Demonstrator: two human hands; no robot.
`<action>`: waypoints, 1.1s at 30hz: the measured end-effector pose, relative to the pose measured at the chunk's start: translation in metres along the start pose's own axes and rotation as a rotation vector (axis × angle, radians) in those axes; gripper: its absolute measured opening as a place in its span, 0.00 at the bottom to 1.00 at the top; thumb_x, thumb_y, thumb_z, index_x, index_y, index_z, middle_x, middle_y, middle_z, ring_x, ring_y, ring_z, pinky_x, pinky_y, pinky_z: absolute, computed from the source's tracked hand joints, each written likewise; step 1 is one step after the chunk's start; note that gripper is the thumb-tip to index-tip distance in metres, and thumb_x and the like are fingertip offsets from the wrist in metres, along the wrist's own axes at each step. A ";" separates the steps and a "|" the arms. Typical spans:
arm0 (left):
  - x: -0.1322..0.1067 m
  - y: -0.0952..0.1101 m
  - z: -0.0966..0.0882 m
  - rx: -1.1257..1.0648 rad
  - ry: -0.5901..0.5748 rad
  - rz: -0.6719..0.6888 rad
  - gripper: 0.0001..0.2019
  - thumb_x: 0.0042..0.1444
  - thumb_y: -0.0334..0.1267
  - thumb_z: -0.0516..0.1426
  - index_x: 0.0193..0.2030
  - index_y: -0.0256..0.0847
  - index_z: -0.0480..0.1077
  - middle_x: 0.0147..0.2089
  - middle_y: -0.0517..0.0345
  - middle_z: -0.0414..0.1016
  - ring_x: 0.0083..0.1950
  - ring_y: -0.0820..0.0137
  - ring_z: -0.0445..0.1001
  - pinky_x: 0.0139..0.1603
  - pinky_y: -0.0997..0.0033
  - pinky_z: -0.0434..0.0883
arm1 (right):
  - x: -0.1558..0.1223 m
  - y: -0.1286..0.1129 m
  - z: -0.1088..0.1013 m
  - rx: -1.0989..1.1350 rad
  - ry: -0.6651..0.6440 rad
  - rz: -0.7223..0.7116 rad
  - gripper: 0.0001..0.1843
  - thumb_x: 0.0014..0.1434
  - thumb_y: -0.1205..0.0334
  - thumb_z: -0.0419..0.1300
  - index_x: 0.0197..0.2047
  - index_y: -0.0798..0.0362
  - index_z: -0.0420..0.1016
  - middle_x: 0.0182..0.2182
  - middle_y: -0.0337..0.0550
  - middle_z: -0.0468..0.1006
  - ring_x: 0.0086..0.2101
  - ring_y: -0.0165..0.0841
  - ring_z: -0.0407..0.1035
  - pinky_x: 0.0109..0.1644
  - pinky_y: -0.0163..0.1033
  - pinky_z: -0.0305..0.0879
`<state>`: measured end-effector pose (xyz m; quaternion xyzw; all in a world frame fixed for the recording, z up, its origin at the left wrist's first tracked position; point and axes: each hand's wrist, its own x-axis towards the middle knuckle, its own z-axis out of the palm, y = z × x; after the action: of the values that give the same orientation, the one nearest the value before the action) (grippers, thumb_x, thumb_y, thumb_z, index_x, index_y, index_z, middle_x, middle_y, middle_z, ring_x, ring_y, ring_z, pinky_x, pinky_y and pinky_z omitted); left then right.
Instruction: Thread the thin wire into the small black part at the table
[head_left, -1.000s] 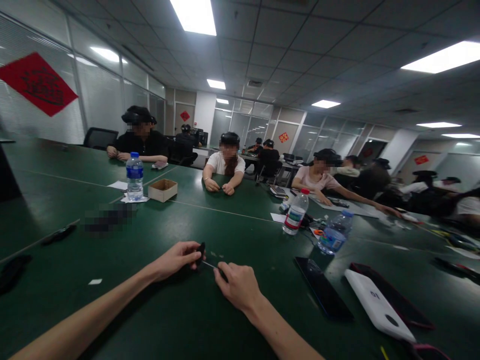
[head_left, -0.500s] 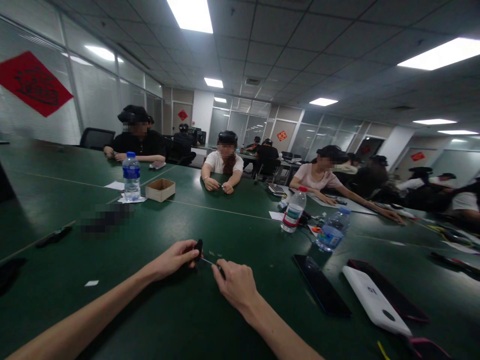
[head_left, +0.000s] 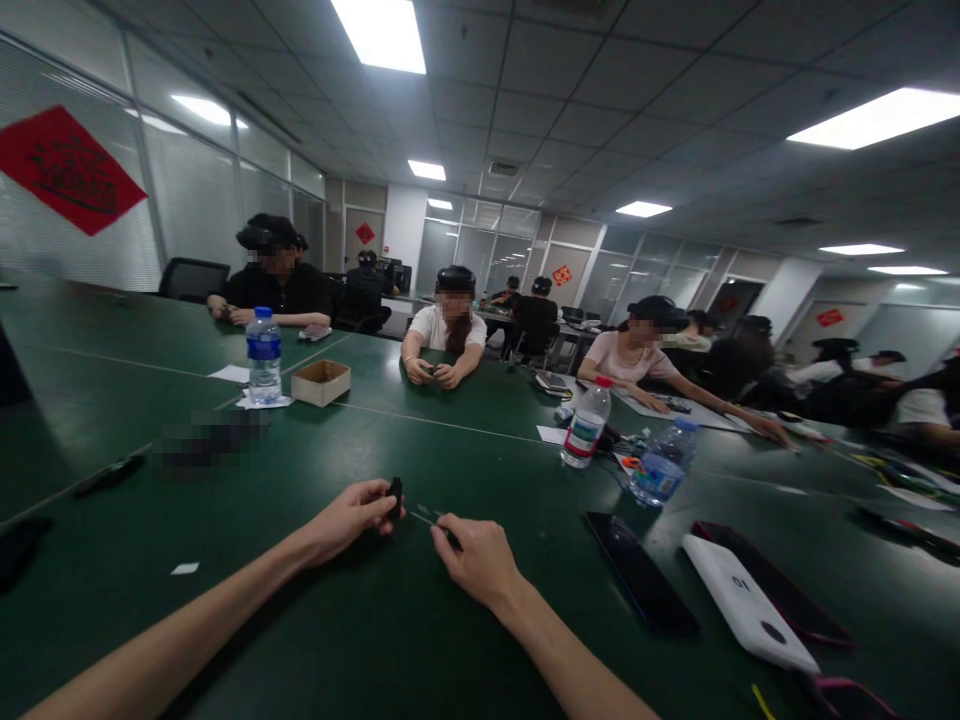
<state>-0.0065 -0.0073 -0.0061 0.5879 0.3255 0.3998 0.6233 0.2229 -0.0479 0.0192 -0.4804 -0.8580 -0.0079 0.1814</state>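
Note:
My left hand (head_left: 346,518) rests on the green table (head_left: 420,620), its fingers pinched round a small black object (head_left: 394,492) held upright. My right hand (head_left: 480,562) lies just to the right, closed round a thin tool (head_left: 429,519) whose metal tip points toward the black object. A small gap separates the tip from the object. A few tiny pale bits lie on the table just beyond the tip.
A black phone (head_left: 637,572), a white power bank (head_left: 746,603) and a dark case lie to my right. Two water bottles (head_left: 586,423) stand further back right, another bottle (head_left: 264,357) and a cardboard box (head_left: 321,382) back left. Several people sit round the table's far side.
The tool tip has drawn back a little from the black object, leaving a small gap. My right hand has shifted slightly right. The view has tilted a little.

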 end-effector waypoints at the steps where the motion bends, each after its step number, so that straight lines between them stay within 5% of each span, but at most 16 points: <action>1: 0.001 -0.001 0.000 -0.024 0.005 -0.003 0.19 0.52 0.49 0.60 0.42 0.34 0.68 0.39 0.52 0.71 0.32 0.74 0.67 0.35 0.73 0.63 | 0.000 -0.001 0.000 -0.007 0.001 -0.003 0.19 0.66 0.53 0.45 0.40 0.51 0.75 0.29 0.39 0.78 0.26 0.26 0.70 0.30 0.29 0.58; 11: -0.003 0.004 0.002 0.064 -0.019 0.003 0.23 0.52 0.48 0.60 0.50 0.35 0.66 0.42 0.49 0.72 0.36 0.70 0.69 0.38 0.70 0.65 | -0.001 -0.003 -0.002 -0.043 -0.034 -0.032 0.20 0.66 0.52 0.44 0.40 0.51 0.75 0.29 0.40 0.77 0.25 0.26 0.69 0.29 0.29 0.59; 23: -0.003 0.010 0.002 0.165 -0.090 0.027 0.19 0.53 0.50 0.58 0.42 0.36 0.69 0.39 0.54 0.71 0.35 0.71 0.69 0.38 0.71 0.66 | -0.003 -0.004 0.003 -0.064 0.002 -0.001 0.21 0.66 0.51 0.44 0.40 0.51 0.74 0.30 0.41 0.78 0.26 0.27 0.70 0.29 0.29 0.58; 29: -0.005 0.014 0.005 0.205 -0.240 -0.051 0.18 0.51 0.49 0.60 0.41 0.36 0.69 0.39 0.53 0.72 0.36 0.70 0.69 0.38 0.71 0.66 | 0.001 0.006 0.006 0.074 0.188 0.261 0.24 0.69 0.52 0.37 0.43 0.54 0.72 0.27 0.42 0.76 0.25 0.28 0.70 0.28 0.30 0.57; 33: -0.004 0.008 0.003 0.046 -0.142 -0.052 0.20 0.53 0.50 0.59 0.44 0.35 0.69 0.36 0.53 0.71 0.31 0.74 0.66 0.32 0.74 0.62 | -0.001 0.002 0.004 0.061 0.092 0.134 0.22 0.67 0.51 0.41 0.41 0.52 0.72 0.30 0.42 0.76 0.27 0.29 0.69 0.29 0.31 0.57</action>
<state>-0.0068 -0.0121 0.0022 0.6205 0.3046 0.3331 0.6413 0.2235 -0.0466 0.0147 -0.5300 -0.8147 0.0083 0.2353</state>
